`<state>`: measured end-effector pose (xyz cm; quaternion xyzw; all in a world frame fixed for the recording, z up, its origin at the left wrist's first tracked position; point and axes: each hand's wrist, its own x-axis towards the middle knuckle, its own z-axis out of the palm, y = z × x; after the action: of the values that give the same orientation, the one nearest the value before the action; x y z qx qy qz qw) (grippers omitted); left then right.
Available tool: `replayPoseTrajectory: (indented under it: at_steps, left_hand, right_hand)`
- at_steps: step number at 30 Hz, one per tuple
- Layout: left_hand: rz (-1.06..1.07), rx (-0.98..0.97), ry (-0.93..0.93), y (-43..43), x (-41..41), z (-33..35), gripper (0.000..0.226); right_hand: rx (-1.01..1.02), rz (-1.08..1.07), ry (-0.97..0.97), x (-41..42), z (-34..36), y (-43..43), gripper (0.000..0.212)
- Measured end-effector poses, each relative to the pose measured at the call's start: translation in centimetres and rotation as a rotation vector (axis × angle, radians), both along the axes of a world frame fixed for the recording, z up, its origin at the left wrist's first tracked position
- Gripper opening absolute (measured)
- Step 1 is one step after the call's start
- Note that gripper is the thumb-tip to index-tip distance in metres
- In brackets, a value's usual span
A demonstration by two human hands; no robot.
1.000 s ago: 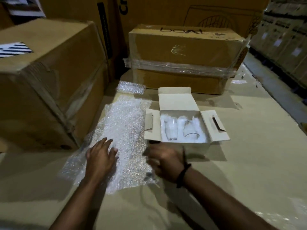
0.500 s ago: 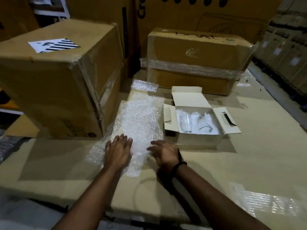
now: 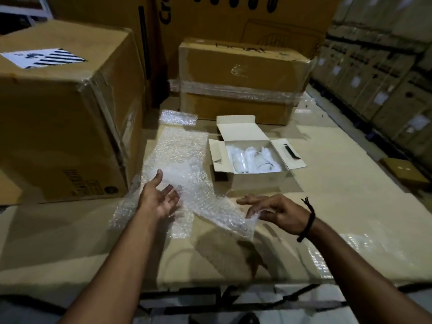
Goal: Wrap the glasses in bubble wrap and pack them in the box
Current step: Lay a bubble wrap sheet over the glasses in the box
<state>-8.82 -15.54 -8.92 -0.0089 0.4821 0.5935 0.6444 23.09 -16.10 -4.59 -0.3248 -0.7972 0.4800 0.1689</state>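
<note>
- My right hand [image 3: 278,211] pinches the near right corner of the bubble wrap [image 3: 184,160] between thumb and curled fingers. The forefinger stretches out to the left.
- That corner is lifted off the cardboard surface [image 3: 327,195], so the sheet hangs in a crumpled fold between my two hands.
- My left hand [image 3: 159,199] is spread, fingers loosely straight and palm turned up and to the right. It grips nothing; the fingertips lie against the raised part of the sheet.
- The far end of the sheet lies flat, running away from me just left of the small white box [image 3: 257,180].
- The box stands with its flaps folded out, right of the sheet and beyond my right hand.
- The glasses [image 3: 240,161] lie inside it among white wrapping. I can make out two clear shapes side by side, though not how fully each is covered.
- A smaller piece of bubble wrap [image 3: 177,116] lies at the far end of the sheet.
- A large cardboard box [image 3: 58,125] stands on the left, close beside the sheet.
- A taped cardboard box [image 3: 240,73] sits beyond the white box.
- A black band [image 3: 307,220] circles my right wrist.
</note>
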Motion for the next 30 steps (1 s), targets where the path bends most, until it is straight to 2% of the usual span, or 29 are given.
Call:
replayPoseTrajectory:
  at_steps: [3,4,7,12,17,20,23,25,27,30]
  left_hand:
    - [-0.020,-0.015,0.084,0.3,1.3,-0.1,0.014]
    - [-0.015,-0.029,0.152,0.2,2.2,0.1,0.011]
    - [0.038,-0.017,0.320,-0.5,5.4,0.6,0.013]
    - [0.202,0.059,0.450,-2.5,10.1,0.1,0.012]
    - [0.222,0.070,0.605,-4.0,14.9,-1.1,0.022]
    - [0.251,0.056,0.658,-4.3,16.8,-2.0,0.028]
    - [0.308,0.068,0.701,-4.4,18.2,-2.4,0.032]
    - [0.361,0.038,0.748,-4.4,18.2,-2.9,0.031]
    - [0.398,0.006,0.801,-4.4,18.4,-3.5,0.034]
    - [0.460,-0.010,0.830,-4.2,18.8,-3.6,0.037]
  right_hand:
    - [-0.086,0.081,-0.238,2.9,0.5,0.8,0.040]
    - [-0.066,0.094,-0.344,3.7,0.7,1.3,0.044]
    - [0.045,0.081,-0.616,5.7,1.8,3.4,0.043]
    - [0.183,0.003,-0.864,9.1,3.5,6.9,0.046]
    - [0.312,-0.007,-1.103,12.2,4.0,8.6,0.046]
    - [0.324,-0.051,-1.108,13.3,3.6,9.4,0.050]
    - [0.381,-0.193,-0.854,13.3,2.4,9.3,0.046]
    - [0.507,-0.224,-0.768,12.4,0.2,8.0,0.039]
    - [0.560,-0.193,-0.802,11.1,-2.9,6.1,0.057]
    - [0.446,-0.154,-0.862,10.0,-6.9,4.1,0.073]
